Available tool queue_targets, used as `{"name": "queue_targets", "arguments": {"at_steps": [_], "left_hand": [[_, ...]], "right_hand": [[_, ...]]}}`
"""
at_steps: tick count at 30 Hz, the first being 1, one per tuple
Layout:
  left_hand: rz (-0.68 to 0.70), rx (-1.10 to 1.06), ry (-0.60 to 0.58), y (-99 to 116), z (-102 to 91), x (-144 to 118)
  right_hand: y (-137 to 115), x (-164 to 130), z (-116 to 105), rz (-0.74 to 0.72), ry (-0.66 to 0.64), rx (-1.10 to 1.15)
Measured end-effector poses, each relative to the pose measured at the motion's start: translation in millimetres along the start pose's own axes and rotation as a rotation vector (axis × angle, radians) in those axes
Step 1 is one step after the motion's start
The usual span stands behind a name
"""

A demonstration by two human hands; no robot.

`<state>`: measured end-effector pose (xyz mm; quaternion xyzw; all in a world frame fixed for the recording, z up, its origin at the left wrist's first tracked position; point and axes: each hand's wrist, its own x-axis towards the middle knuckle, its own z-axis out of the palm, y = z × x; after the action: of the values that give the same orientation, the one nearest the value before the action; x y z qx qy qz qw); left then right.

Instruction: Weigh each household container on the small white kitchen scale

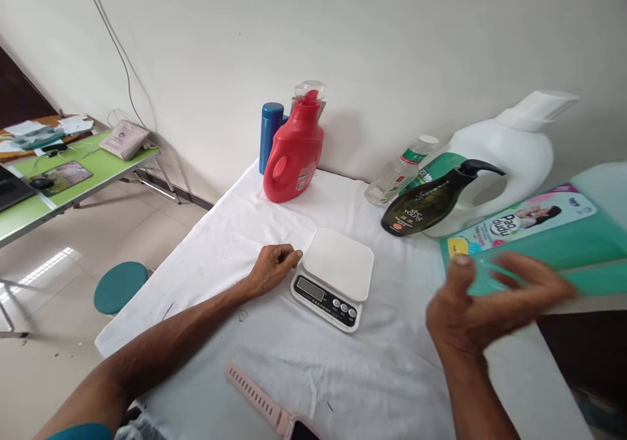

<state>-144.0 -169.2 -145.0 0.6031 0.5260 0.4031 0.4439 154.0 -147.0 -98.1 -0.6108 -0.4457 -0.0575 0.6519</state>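
A white kitchen scale (337, 260) lies on the white-covered table (382, 368), its dark display (310, 289) and buttons facing me. Just left of it my left hand (275, 267) rests on the cloth with fingers curled in. The thumb tip reaches the scale's edge; whether it presses there I cannot tell. My right hand (490, 299) is raised over the right side, slightly blurred, thumb and fingers apart around nothing. Behind it lies or leans a large bottle of green liquid (582, 244). Near the front edge is a pink-strapped smartwatch (259, 397), partly cut off.
Against the wall stand a red detergent jug (298, 149) and a blue cylinder (271, 133). Toward the right are a clear plastic bottle (386, 182), a dark pump bottle (426, 205) and a white jug (524, 149). A teal stool (120, 286) and green desk (98, 162) are left.
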Motion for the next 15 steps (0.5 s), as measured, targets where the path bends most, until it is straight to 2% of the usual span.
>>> {"name": "queue_targets", "arguments": {"at_steps": [2, 5, 9, 11, 13, 15], "left_hand": [[-0.016, -0.039, 0.071, 8.4, -5.4, 4.2], [0.058, -0.029, 0.219, 33.5, -23.6, 21.3], [0.23, 0.09, 0.53, 69.2, -57.0, 68.0], [0.218, 0.174, 0.665, 76.6, -69.8, 96.6], [0.151, 0.21, 0.704, 75.8, -76.8, 123.5], [0.11, 0.2, 0.644, 70.1, -78.9, 145.3]], "right_hand": [[-5.3, -19.3, 19.3, 0.314, -0.19, 0.215], [2.5, -35.9, 49.2, 0.522, -0.294, 0.308], [21.1, -45.5, 66.8, 0.62, -0.288, 0.32], [26.0, -48.1, 65.6, 0.624, -0.286, 0.327], [27.9, -49.1, 62.4, 0.618, -0.294, 0.335], [28.3, -48.6, 60.7, 0.617, -0.301, 0.337]]}}
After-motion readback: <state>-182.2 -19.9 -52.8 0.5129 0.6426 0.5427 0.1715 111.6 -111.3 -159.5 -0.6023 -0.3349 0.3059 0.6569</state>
